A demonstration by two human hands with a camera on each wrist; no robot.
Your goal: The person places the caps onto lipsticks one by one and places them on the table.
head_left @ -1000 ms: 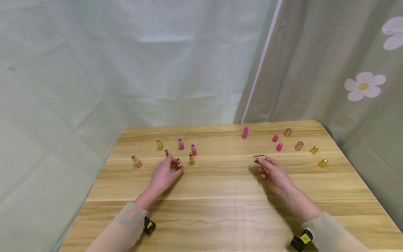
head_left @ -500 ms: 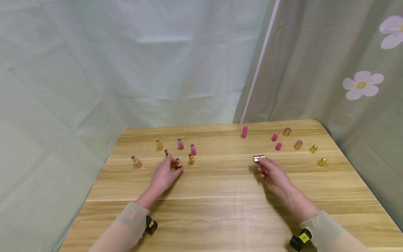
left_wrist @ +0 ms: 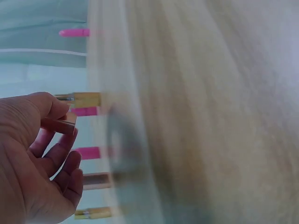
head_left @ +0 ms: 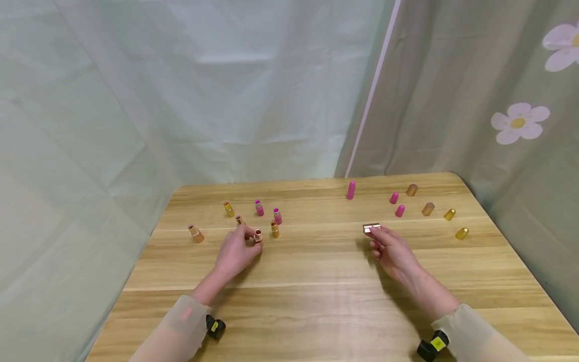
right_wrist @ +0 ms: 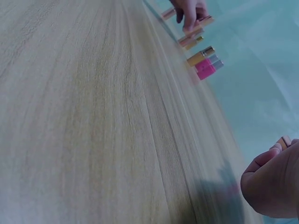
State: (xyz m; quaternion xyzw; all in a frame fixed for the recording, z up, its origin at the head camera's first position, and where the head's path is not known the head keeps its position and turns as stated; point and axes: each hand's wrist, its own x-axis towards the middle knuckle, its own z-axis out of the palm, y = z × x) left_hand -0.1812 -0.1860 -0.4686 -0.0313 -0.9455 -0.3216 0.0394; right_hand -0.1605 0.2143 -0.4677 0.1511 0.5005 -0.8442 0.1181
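Over the table (head_left: 307,311), the left hand (head_left: 236,250) pinches a copper tube (head_left: 258,235), the right hand (head_left: 394,251) a copper cap (head_left: 368,228); likely the pick-up step, next calling for careful alignment.

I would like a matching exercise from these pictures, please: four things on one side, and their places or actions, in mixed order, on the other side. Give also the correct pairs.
Column one
1. Left hand
2. Right hand
3. Tall pink lipstick tube
4. Nearer gold cap

Column two
A. Stands upright near the far edge of the table
B. Holds a copper-coloured cap
C. Rightmost of the loose caps in the head view
D. Holds a copper-coloured lipstick base

Pairs: 1-D, 2-B, 3-A, 4-C
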